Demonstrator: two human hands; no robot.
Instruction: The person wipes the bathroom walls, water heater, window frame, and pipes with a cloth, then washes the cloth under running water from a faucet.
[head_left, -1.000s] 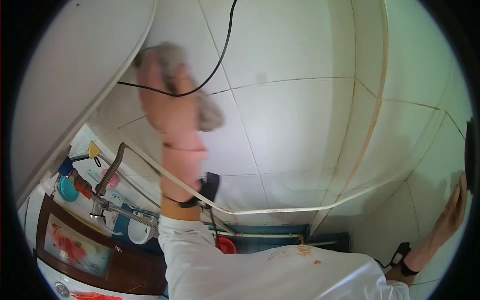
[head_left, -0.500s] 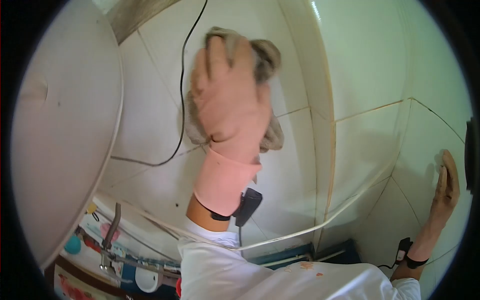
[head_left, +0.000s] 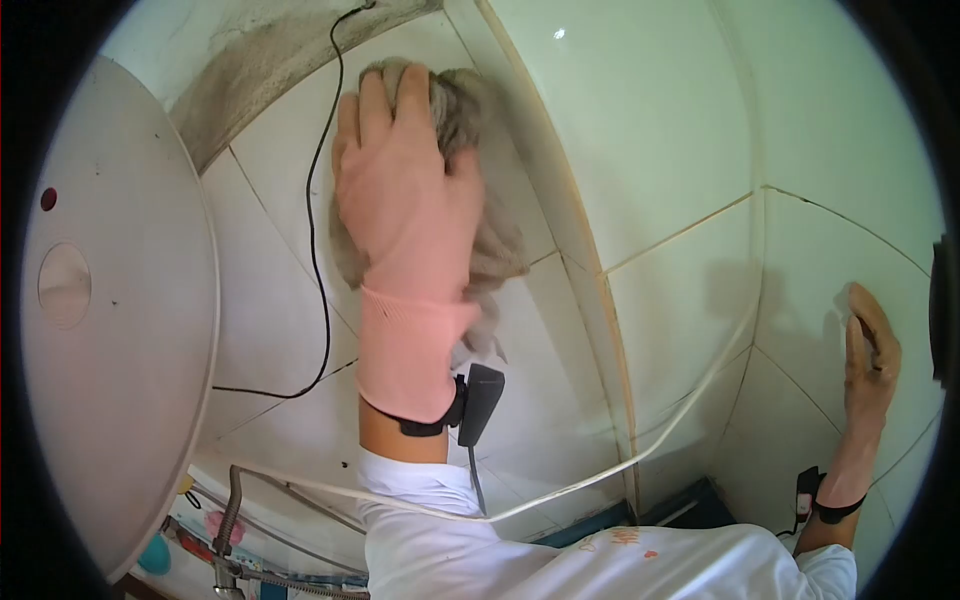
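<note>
My left hand (head_left: 410,200), in a pink glove, presses a crumpled grey-brown rag (head_left: 497,235) against the white tiled wall (head_left: 550,330). Its fingers point upward over the bunched top of the cloth, and the thumb lies along the right side. Folds of the rag hang out beside and below the palm. At the far right, my right hand (head_left: 872,345) rests against the side tiles with its fingers extended and somewhat apart, holding nothing that I can see. Black straps with small dark boxes circle both wrists.
A large white rounded tank (head_left: 130,320) fills the left side. A thin black wire (head_left: 312,210) runs down the tiles beside my left hand. A pale cable (head_left: 600,470) sags across my left sleeve. Metal pipework (head_left: 228,520) stands at lower left. A stained strip (head_left: 240,85) edges the wall top.
The view has shifted, with tiles and tank appearing farther left. My left hand has slid the rag slightly upward along the wall. My right hand stays against the side tiles.
</note>
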